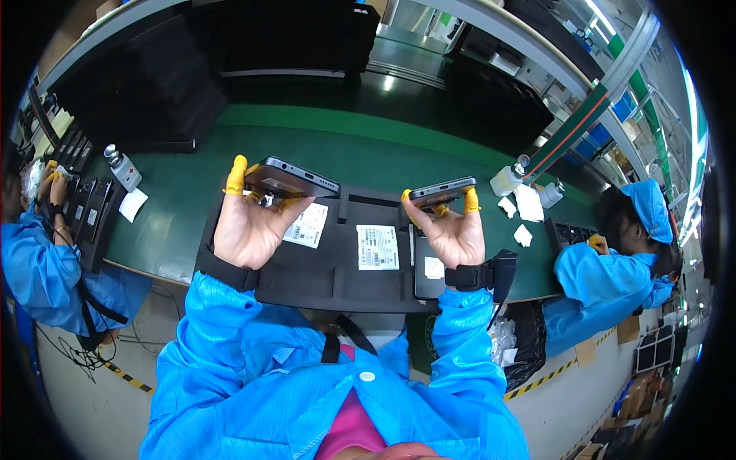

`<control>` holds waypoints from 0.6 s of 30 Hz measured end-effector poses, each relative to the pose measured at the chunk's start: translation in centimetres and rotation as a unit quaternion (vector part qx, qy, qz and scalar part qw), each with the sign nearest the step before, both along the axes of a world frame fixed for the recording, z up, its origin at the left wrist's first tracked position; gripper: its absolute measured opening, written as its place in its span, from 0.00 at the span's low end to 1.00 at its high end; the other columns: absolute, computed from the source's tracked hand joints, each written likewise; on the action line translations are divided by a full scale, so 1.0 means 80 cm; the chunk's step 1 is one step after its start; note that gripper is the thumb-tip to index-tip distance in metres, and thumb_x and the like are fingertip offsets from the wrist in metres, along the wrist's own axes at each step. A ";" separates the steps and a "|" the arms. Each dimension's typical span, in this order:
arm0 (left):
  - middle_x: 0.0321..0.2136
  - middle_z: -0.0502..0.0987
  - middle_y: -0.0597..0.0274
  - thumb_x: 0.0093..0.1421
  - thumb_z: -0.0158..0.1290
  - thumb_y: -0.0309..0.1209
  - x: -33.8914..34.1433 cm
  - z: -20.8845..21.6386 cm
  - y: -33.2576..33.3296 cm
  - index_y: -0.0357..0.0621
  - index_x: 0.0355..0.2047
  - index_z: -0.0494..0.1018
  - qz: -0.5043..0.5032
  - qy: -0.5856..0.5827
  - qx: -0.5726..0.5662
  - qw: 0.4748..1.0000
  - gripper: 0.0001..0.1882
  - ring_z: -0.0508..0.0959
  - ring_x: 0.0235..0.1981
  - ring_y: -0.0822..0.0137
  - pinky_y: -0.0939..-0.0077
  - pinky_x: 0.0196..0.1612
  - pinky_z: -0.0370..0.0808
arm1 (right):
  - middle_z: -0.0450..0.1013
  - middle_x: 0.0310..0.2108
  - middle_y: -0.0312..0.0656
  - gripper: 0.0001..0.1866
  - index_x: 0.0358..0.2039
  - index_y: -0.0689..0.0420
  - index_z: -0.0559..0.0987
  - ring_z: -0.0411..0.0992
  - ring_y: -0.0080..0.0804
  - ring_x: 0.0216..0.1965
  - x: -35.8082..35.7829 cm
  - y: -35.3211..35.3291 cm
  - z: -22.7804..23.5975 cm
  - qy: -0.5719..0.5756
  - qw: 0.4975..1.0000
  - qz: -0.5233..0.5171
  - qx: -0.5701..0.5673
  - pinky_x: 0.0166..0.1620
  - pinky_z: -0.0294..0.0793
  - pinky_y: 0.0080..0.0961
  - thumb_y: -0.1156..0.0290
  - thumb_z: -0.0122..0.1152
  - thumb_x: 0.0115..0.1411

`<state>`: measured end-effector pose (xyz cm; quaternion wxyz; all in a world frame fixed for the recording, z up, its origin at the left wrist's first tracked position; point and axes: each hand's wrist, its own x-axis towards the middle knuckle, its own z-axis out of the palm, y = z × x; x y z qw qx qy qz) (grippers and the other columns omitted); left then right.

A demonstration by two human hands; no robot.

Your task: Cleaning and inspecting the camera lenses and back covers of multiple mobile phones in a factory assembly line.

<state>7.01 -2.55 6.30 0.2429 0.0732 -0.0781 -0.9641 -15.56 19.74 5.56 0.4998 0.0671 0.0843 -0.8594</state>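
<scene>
My left hand (253,226), with yellow finger cots, grips a dark smartphone (299,178) by its edges. Its bottom edge with the port and speaker holes faces me. In the same manner my right hand (454,230) holds a second smartphone (443,188), raised and tilted so its port edge shows. Both phones are above a black foam tray (322,285). White labels (378,247) lie in the tray's slots, seemingly on flat items. In the right slot, below my right hand, lies a dark flat device (426,261) with a small white label.
A pump bottle (123,169) and a white wipe (133,205) lie left; two more bottles (506,180) and several wipes (529,203) lie right. Co-workers sit at left (46,253) and right (613,261). Black stacked trays (130,84) stand at the back of the green table (169,230).
</scene>
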 end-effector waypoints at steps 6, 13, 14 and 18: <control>0.54 0.64 0.42 0.67 0.51 0.46 -0.008 0.003 0.016 0.33 0.57 0.56 -0.009 -0.019 -0.002 1.000 0.32 0.69 0.57 0.36 0.39 0.58 0.73 | 0.54 0.59 0.57 0.37 0.61 0.62 0.54 0.59 0.60 0.62 0.008 -0.004 0.005 -0.012 1.000 -0.001 0.011 0.62 0.64 0.65 0.55 0.62 0.63; 0.56 0.60 0.42 0.65 0.53 0.48 -0.011 -0.010 0.013 0.42 0.60 0.52 -0.061 0.031 0.026 0.997 0.34 0.66 0.59 0.36 0.38 0.58 0.72 | 0.58 0.57 0.59 0.29 0.56 0.60 0.63 0.63 0.61 0.59 0.011 0.000 0.000 0.086 0.996 -0.010 0.022 0.60 0.66 0.64 0.55 0.61 0.64; 0.57 0.60 0.42 0.65 0.53 0.49 -0.010 -0.009 0.014 0.42 0.60 0.51 -0.055 0.024 0.025 0.998 0.35 0.66 0.59 0.36 0.38 0.58 0.72 | 0.58 0.57 0.59 0.29 0.56 0.60 0.63 0.63 0.61 0.59 0.013 -0.001 0.000 0.084 0.996 -0.005 0.021 0.60 0.66 0.64 0.55 0.61 0.64; 0.55 0.63 0.44 0.64 0.54 0.48 -0.006 -0.003 0.018 0.44 0.56 0.57 -0.003 -0.029 -0.013 0.999 0.30 0.69 0.57 0.40 0.39 0.57 0.73 | 0.66 0.51 0.55 0.24 0.52 0.58 0.67 0.70 0.57 0.53 0.029 -0.004 0.007 0.242 0.964 -0.071 0.083 0.54 0.73 0.62 0.56 0.60 0.65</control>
